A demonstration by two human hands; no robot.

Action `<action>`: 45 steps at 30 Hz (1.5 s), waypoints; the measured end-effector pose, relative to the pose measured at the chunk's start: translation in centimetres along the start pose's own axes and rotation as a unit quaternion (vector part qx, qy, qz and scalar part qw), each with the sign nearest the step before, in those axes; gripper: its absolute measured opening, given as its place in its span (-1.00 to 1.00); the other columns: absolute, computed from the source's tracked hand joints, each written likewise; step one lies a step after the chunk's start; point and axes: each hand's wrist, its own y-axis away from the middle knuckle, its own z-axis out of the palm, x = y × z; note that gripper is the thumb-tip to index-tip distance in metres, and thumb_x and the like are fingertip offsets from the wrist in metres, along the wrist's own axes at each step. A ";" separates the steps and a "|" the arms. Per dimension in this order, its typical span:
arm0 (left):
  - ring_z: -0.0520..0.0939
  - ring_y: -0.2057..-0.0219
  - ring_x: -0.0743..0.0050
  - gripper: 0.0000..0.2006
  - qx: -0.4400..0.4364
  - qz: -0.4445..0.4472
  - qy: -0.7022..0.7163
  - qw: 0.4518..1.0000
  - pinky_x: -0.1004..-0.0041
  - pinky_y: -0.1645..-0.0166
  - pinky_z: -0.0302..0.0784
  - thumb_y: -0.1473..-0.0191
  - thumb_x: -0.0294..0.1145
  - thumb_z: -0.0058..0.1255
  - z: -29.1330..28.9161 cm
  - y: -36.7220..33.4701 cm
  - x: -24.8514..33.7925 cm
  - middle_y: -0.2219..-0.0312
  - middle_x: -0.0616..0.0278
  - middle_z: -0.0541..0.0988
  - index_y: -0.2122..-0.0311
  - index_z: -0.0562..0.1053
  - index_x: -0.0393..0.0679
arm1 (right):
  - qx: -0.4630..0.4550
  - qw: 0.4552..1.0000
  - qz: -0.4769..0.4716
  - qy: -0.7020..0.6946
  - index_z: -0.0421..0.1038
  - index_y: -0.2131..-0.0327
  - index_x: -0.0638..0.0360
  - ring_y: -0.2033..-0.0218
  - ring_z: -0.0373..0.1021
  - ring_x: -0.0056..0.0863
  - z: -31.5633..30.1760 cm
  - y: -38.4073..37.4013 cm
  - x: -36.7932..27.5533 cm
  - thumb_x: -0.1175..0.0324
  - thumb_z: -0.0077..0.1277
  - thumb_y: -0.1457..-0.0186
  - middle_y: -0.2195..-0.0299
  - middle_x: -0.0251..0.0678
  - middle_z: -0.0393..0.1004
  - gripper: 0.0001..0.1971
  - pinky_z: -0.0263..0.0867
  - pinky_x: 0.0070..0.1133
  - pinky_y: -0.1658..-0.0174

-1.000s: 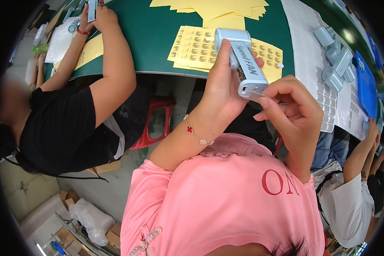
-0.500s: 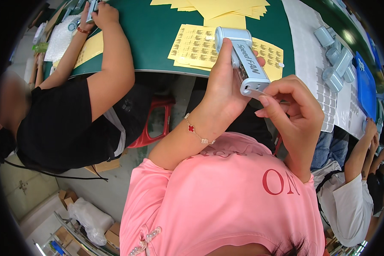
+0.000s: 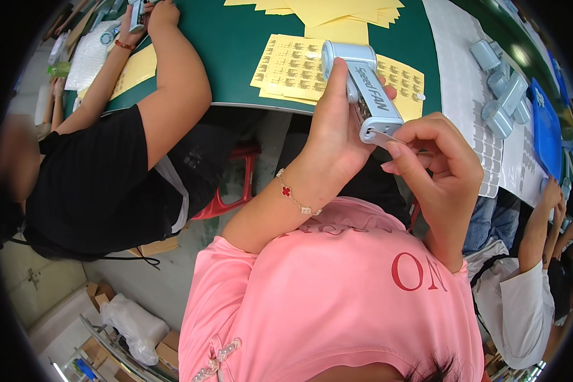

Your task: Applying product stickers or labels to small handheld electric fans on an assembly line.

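Note:
A light blue handheld fan [image 3: 370, 89] lies tilted in my left hand [image 3: 335, 118], its round head pointing away from me and its handle end toward my right. My left thumb runs along its near side, and the other fingers wrap underneath, their tips showing at the far side. Between the thumb and forefinger of my right hand [image 3: 440, 153] is a thin, pale, see-through strip [image 3: 383, 137]. That strip reaches the small opening in the fan's handle end; whether it is fixed there I cannot tell.
Yellow sticker sheets [image 3: 290, 67] lie on the green table [image 3: 242, 57] behind the fan. At right, several light blue fan bodies [image 3: 510, 92] rest on a white sheet [image 3: 452, 76] near a blue tray [image 3: 544, 127]. A co-worker in black [image 3: 95, 181] sits close at left.
My hands, the fan and the strip have barely moved. At left, the co-worker's arm and body have shifted slightly to the right.

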 end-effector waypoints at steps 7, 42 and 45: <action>0.43 0.44 0.31 -0.57 -0.010 -0.016 0.024 1.000 0.40 0.31 0.43 -0.19 -0.01 -0.46 -0.2 -0.1 -0.1 0.43 0.13 0.44 0.13 0.23 -0.21 | -0.012 0.996 0.065 -0.065 0.37 0.46 0.39 0.51 0.31 -0.74 -0.3 -0.2 -0.6 0.68 0.03 0.12 0.47 -0.37 0.32 -0.92 0.39 -0.82 0.49; 0.44 0.44 0.31 -0.57 0.003 0.003 0.024 1.000 0.40 0.29 0.43 -0.19 -0.01 -0.44 -0.5 -0.1 -0.6 0.42 0.12 0.44 0.12 0.24 -0.19 | 0.042 0.999 0.008 0.019 0.40 0.48 0.34 0.55 0.31 -0.76 0.3 0.4 0.4 0.60 0.11 0.14 0.52 -0.38 0.38 -0.90 0.27 -0.85 0.54; 0.44 0.43 0.32 -0.57 0.007 0.004 0.027 1.000 0.41 0.29 0.43 -0.19 -0.01 -0.43 -0.5 -0.1 -0.7 0.41 0.13 0.44 0.11 0.24 -0.19 | 0.047 0.999 0.007 0.015 0.40 0.47 0.35 0.55 0.31 -0.76 0.5 0.4 0.5 0.60 0.11 0.13 0.52 -0.38 0.38 -0.90 0.27 -0.85 0.54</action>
